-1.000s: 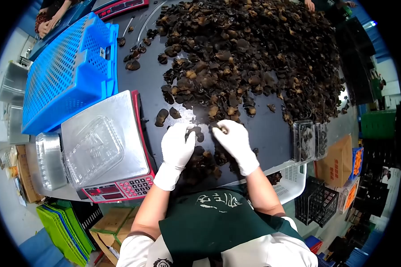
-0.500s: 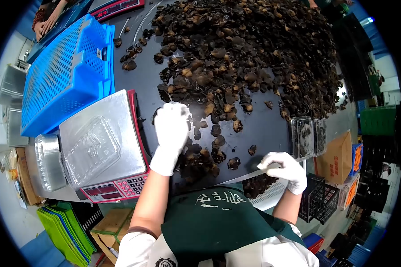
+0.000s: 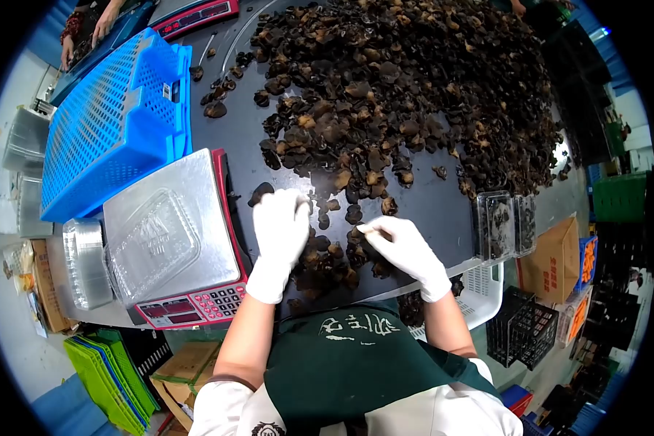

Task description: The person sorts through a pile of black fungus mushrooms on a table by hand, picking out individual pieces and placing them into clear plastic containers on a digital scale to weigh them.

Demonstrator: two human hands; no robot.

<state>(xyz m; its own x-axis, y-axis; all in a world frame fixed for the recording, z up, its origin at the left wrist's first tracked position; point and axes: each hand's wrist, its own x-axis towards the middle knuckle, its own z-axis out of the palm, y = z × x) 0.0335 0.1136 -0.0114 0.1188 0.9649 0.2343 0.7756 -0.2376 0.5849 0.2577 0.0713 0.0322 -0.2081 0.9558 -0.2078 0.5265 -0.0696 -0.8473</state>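
Dark brown wood ear mushrooms (image 3: 407, 94) lie in a wide heap on the grey table, with a smaller pile (image 3: 320, 265) close to my apron. My left hand (image 3: 280, 225), in a white glove, is over the left side of the small pile. Its thumb stands apart from the fingers, and a single dark piece (image 3: 260, 193) lies beside the fingertips. Across the pile, my gloved right hand (image 3: 407, 251) has thumb and forefinger pinched together beside a mushroom piece. Whether something is in the pinch is hidden.
A scale (image 3: 174, 225) with a clear plastic tray (image 3: 156, 236) stands at left, beside stacked trays (image 3: 87, 265) and a blue crate (image 3: 98, 123). Filled clear boxes (image 3: 495, 225) sit at right. A white basket (image 3: 483, 294) is below the table edge. Another person's hands (image 3: 105, 22) show top left.
My right hand has moved left and forward from the table's front edge to the small pile. My left hand has drawn back slightly, its thumb now apart from the fingers.
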